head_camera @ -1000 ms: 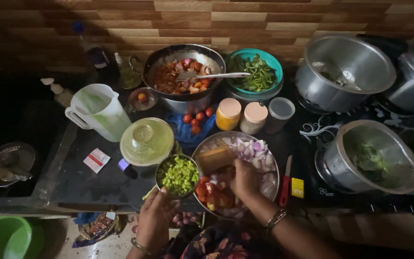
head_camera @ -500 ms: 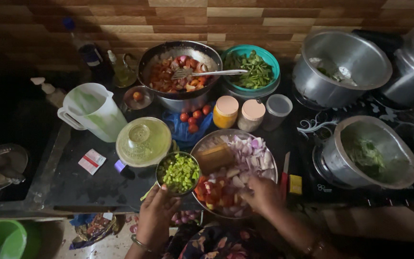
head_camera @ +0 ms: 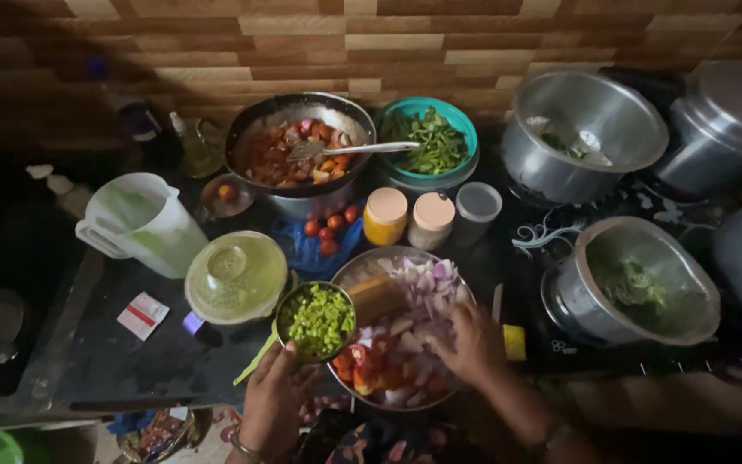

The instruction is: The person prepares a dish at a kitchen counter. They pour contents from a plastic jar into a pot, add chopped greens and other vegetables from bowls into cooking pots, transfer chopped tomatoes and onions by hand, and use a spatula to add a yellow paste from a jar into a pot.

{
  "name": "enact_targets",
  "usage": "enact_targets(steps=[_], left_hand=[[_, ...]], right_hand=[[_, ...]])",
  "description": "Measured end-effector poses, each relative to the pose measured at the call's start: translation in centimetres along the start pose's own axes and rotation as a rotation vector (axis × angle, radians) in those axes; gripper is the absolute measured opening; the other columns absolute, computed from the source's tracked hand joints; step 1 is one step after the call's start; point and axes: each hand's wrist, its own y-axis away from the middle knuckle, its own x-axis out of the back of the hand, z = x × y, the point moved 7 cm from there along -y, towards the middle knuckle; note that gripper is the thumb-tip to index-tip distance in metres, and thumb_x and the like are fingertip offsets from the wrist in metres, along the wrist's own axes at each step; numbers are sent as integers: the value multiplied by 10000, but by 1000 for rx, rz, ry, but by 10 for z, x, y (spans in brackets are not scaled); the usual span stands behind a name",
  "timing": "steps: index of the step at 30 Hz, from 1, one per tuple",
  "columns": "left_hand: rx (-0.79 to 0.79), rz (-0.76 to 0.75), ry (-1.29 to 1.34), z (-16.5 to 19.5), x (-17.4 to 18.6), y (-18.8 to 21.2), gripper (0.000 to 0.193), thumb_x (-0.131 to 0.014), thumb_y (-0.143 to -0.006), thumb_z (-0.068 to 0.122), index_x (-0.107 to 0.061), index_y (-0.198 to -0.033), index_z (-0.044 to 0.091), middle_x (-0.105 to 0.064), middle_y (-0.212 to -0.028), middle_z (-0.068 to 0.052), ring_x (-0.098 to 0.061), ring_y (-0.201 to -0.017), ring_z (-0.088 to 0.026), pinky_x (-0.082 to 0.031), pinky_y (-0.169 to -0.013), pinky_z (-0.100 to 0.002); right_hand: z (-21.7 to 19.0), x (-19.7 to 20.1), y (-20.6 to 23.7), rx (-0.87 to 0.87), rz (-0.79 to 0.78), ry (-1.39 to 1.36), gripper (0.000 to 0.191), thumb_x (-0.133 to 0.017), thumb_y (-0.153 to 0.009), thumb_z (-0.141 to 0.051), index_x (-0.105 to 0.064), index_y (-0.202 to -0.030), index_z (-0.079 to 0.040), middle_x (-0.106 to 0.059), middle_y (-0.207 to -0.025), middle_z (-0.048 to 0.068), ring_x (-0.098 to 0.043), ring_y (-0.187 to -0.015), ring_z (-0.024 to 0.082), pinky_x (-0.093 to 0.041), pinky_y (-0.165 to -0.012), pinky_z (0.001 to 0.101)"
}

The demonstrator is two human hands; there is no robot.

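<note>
My left hand (head_camera: 274,397) holds the near rim of a small steel bowl (head_camera: 292,342) filled with chopped green vegetable (head_camera: 321,319). That bowl rests against a round steel plate (head_camera: 355,271) carrying chopped purple onion (head_camera: 427,288) and tomato pieces (head_camera: 371,368). My right hand (head_camera: 472,344) lies over the right part of the plate, fingers curled into the chopped pieces. Whether it grips any pieces is hidden.
A large pan of tomato mix (head_camera: 298,155) with a spoon and a teal bowl of greens (head_camera: 431,142) stand behind. Two capped jars (head_camera: 386,215), a plastic jug (head_camera: 139,223), a round lid (head_camera: 235,277) and several steel pots (head_camera: 641,283) surround the plate.
My right hand slid from the middle of the plate toward its right near side. The left hand stayed on the small bowl.
</note>
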Motion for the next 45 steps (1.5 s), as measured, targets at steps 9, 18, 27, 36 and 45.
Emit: enact_targets(steps=[9, 18, 27, 36, 45], left_hand=[[-26, 32, -35, -9, -5, 1, 461, -548, -975, 229, -534, -1383, 14, -679, -1168, -140, -668, -969, -251, -551, -834, -404], [-16, 92, -33, -16, 10, 0, 498, -558, -969, 228, -530, -1422, 22, -667, -1140, -176, -643, -929, -276, -553, -817, -408], [24, 208, -32, -27, 10, 7, 490, -557, -974, 237, -521, -1421, 38, -671, -1128, -182, -660, -943, -290, -560, -831, -427], [-45, 162, 21, -37, 8, 8, 460, -565, -977, 236, -540, -1383, 21, -683, -1071, -170, -672, -887, -278, -551, -763, -401], [-70, 146, 25, -34, 1, 20, 466, -560, -976, 249, -537, -1388, 31, -683, -1074, -172, -677, -884, -277, -545, -757, -398]], right_hand=[[30, -31, -67, -48, 63, 88, 954, -765, -839, -539, -363, -1519, -2, -388, -1558, 282, -376, -1417, 485, -301, -1178, 520], [15, -49, -77, 237, -147, -348, 1188, -892, -667, -552, -315, -1566, -31, -293, -1583, 300, -272, -1457, 488, -261, -1167, 521], [17, -82, -97, 202, -465, -26, 1196, -983, -523, -566, -406, -1516, -233, -271, -1617, 151, -242, -1473, 421, -269, -1188, 495], [21, -98, -105, 79, -692, 146, 1156, -995, -476, -493, -451, -1474, -286, -269, -1609, 90, -322, -1436, 409, -341, -1183, 436], [33, -93, -105, -511, -519, -414, 701, -607, -800, -646, -568, -1433, -349, -414, -1531, 212, -504, -1363, 384, -427, -1128, 446]])
